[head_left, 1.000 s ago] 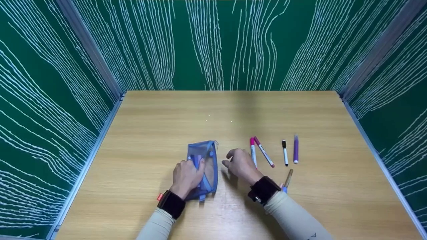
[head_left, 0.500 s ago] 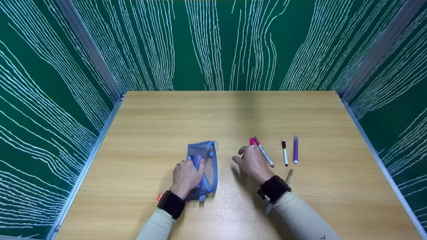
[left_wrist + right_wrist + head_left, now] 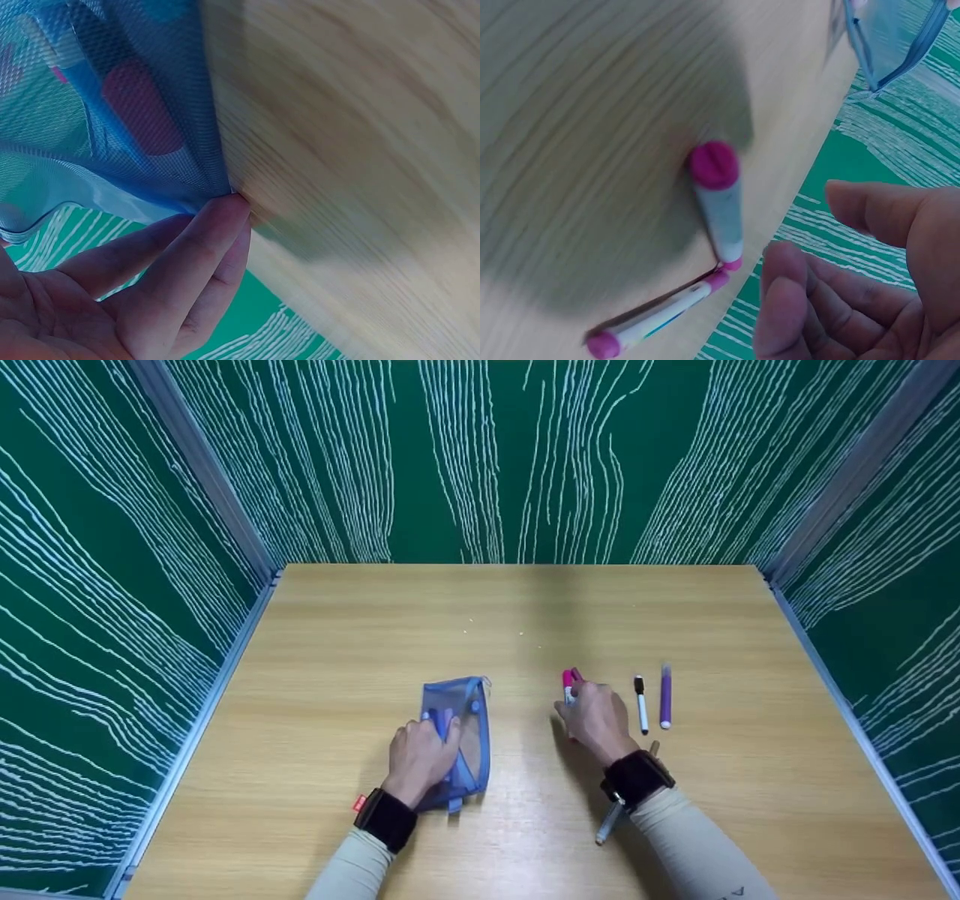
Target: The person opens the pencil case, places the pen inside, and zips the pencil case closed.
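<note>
In the head view a blue mesh pencil case [image 3: 475,742] lies left of the table's middle, pens showing inside it. My left hand [image 3: 421,757] grips its near left side, and in the left wrist view fingertips [image 3: 232,206] are at the mesh edge. Over two pink-capped markers hovers my right hand [image 3: 598,721], partly covering them. The right wrist view shows the thicker marker [image 3: 721,214] and the thinner marker [image 3: 660,315] lying end to end at an angle. Thumb and loosely bent fingers are parted there, with nothing between them.
Right of the right hand lie a black-capped marker [image 3: 641,706] and a purple marker [image 3: 665,697]. A greyish marker end [image 3: 607,829] and a brown pen tip [image 3: 655,748] show around the right wrist. Green panels [image 3: 510,465] with white lines border the wooden table [image 3: 337,637].
My right hand has moved rightward from beside the pencil case to above the pink-capped markers. The left hand and the case have stayed in place.
</note>
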A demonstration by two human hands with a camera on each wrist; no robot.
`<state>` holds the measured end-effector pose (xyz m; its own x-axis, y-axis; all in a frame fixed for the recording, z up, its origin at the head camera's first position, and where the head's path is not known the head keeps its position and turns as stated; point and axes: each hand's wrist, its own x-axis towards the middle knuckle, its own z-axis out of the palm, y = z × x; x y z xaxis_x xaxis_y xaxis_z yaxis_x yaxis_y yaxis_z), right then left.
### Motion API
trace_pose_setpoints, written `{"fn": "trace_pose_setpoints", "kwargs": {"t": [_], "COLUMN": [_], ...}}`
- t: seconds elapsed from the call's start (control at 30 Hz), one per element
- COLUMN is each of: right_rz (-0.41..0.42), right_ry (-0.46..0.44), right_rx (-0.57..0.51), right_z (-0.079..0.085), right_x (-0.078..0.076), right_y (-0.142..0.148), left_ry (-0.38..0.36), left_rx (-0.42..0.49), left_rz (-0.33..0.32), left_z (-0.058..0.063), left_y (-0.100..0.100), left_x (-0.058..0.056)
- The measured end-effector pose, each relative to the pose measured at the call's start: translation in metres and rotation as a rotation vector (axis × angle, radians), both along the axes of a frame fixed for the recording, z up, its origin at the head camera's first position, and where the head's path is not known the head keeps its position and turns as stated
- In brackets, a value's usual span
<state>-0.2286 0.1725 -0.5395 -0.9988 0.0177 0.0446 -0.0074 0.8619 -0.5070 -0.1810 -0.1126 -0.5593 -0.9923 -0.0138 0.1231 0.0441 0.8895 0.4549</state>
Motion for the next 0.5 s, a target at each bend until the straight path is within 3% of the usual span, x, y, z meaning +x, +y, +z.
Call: {"fn": "trace_pose_setpoints", "kwargs": {"t": [0.27,0.5], "right_rz": [-0.03,-0.039], "right_ry": [-0.003,0.052], "right_rx": [0.024,0.079], "right_z": [-0.0055,-0.01], "right_x": [-0.0043,-0.007], "right_y": [0.0062,0.0088], "left_ry": [-0.015,-0.006], "left_rx": [-0.001,-0.01], "left_rz": [0.012,0.01], "left_z": [-0.0002,0.0002], "left_y": [0.0001,0.0003], "left_x": [-0.0004,-0.0005]}}
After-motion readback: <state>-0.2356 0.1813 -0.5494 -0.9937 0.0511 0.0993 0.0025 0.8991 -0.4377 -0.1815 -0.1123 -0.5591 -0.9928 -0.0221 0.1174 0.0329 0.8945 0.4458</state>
